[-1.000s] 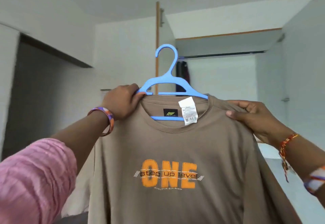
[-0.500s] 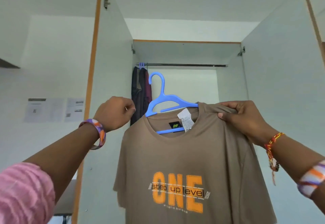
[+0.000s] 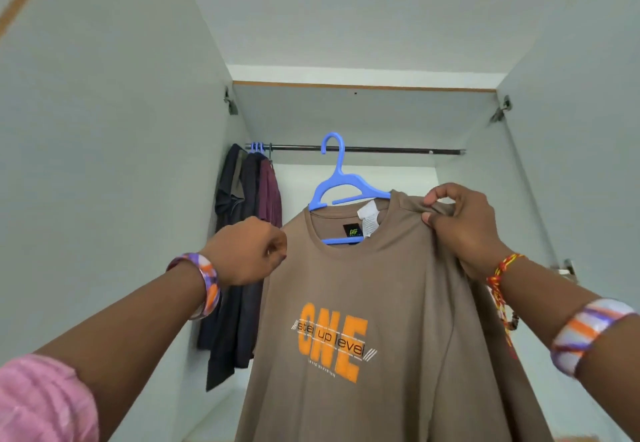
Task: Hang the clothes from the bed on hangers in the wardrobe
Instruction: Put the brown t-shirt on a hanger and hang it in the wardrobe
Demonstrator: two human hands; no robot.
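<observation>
The brown T-shirt (image 3: 363, 303) hangs on a blue hanger (image 3: 341, 187), held up in front of the open wardrobe (image 3: 104, 129) with its orange "ONE" print facing the camera. The hanger's hook overlaps the dark rail (image 3: 398, 149) in the view, near the rail's middle; whether the hook is actually over the rail or only in front of it cannot be told. The hanger sits tilted, its left arm showing above the shirt's collar and its lower bar visible inside the neck opening, beside a black label and a white tag.

The right hand (image 3: 464, 226) is below the rail's right half, and its grip pinches a fold of the shirt's shoulder fabric between thumb and curled fingers. The left hand (image 3: 249, 251) is below the rail's left part, at the shirt's other shoulder edge; its fingers are curled into a fist, but whether the grip closes on fabric there cannot be told from this angle. Both wrists carry striped orange and purple bands, and the right wrist also has a red and yellow thread.

At the rail's left end hang several dark garments (image 3: 239, 233) on more blue hangers, pushed together against the wardrobe's side wall.
</observation>
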